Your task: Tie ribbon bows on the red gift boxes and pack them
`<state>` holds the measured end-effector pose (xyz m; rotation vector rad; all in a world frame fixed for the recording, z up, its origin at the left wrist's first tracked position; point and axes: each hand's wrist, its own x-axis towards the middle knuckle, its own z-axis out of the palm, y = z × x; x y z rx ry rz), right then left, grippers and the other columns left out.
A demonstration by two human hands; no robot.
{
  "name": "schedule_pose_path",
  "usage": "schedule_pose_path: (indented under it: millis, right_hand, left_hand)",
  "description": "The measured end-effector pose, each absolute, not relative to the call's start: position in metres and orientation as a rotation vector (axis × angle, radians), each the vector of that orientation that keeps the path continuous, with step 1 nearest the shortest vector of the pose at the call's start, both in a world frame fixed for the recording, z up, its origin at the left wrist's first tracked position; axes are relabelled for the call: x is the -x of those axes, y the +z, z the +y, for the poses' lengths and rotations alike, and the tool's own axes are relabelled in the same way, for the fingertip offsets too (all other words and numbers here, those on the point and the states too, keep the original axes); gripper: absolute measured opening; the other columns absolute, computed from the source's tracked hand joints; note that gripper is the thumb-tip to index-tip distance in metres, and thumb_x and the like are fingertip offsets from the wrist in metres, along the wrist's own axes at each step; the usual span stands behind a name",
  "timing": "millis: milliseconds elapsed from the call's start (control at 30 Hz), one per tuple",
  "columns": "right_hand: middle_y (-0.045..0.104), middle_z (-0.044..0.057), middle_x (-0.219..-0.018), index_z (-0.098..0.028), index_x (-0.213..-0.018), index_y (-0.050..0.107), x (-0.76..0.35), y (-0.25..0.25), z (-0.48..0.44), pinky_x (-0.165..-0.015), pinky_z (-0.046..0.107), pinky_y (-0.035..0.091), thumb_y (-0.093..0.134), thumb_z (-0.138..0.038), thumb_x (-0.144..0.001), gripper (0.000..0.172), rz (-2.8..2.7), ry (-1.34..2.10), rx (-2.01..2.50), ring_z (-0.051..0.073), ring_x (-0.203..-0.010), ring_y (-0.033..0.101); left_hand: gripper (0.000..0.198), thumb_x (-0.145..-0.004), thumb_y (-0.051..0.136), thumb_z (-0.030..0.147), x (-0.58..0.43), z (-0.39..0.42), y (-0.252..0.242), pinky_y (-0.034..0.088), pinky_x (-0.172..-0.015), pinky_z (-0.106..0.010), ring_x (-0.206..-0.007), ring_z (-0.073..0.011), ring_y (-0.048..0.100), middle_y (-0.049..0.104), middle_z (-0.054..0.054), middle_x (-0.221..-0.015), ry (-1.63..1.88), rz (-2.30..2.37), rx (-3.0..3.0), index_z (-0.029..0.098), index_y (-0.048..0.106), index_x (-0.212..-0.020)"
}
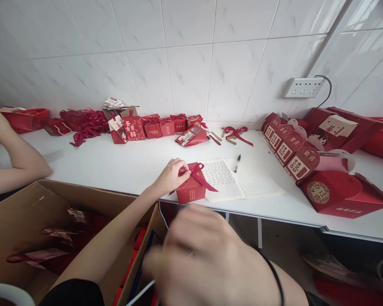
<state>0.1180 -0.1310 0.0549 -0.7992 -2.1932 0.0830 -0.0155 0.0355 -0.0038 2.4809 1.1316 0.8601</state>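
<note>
A small red gift box (191, 190) stands at the front edge of the white table, with a dark red ribbon bow (198, 173) on its top. My left hand (172, 175) is closed, its fingers pinching the bow's left side. Close to the camera, my right hand (207, 255) hangs in front of the table edge, apart from the box. Motion smears its fingers, so I cannot make out whether they hold anything. Behind the box lies an open notebook (221, 178) with handwriting, and a black pen (238, 163) rests on its right page.
A cardboard box (92, 191) with red bags inside stands at lower left. Red gift boxes (135, 127) and a ribbon pile (91, 123) line the wall. More red boxes (290, 153) run along the right. Another person's arm (19, 157) rests at far left.
</note>
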Motion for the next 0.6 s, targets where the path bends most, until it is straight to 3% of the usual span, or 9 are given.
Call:
schedule_pose_path:
  millis: [233, 400, 600]
  right_hand:
    - [0.058, 0.010, -0.088, -0.013, -0.089, 0.059, -0.086, -0.035, -0.058, -0.067, 0.033, 0.039, 0.044, -0.011, -0.089, 0.015, -2.081, -0.425, 0.988, 0.022, -0.084, 0.051]
    - [0.058, 0.012, -0.104, -0.014, -0.106, 0.056, -0.073, -0.047, -0.051, -0.073, 0.034, 0.036, 0.044, -0.008, -0.088, 0.023, -1.937, -0.546, 1.067, 0.023, -0.093, 0.049]
    - [0.058, 0.008, -0.084, -0.013, -0.090, 0.060, -0.068, -0.049, -0.039, -0.072, 0.035, 0.033, 0.043, -0.004, -0.087, 0.019, -1.881, -0.546, 1.141, 0.020, -0.077, 0.047]
  left_hand:
    - [0.015, -0.078, 0.052, 0.031, 0.020, 0.046, 0.014, 0.046, -0.077, -0.030, -0.083, -0.0185, 0.058, 0.063, -0.002, -0.084, 0.617, 1.060, -2.312, 0.018, 0.060, -0.075]
    - [0.021, -0.078, 0.053, 0.035, 0.029, 0.053, 0.028, 0.046, -0.067, -0.027, -0.073, -0.0160, 0.059, 0.065, -0.001, -0.081, 0.446, 0.984, -2.194, 0.017, 0.063, -0.081]
    - [0.016, -0.073, 0.059, 0.032, 0.025, 0.050, 0.020, 0.046, -0.067, -0.027, -0.074, -0.0164, 0.058, 0.062, -0.002, -0.080, 0.492, 1.063, -2.257, 0.017, 0.061, -0.077]
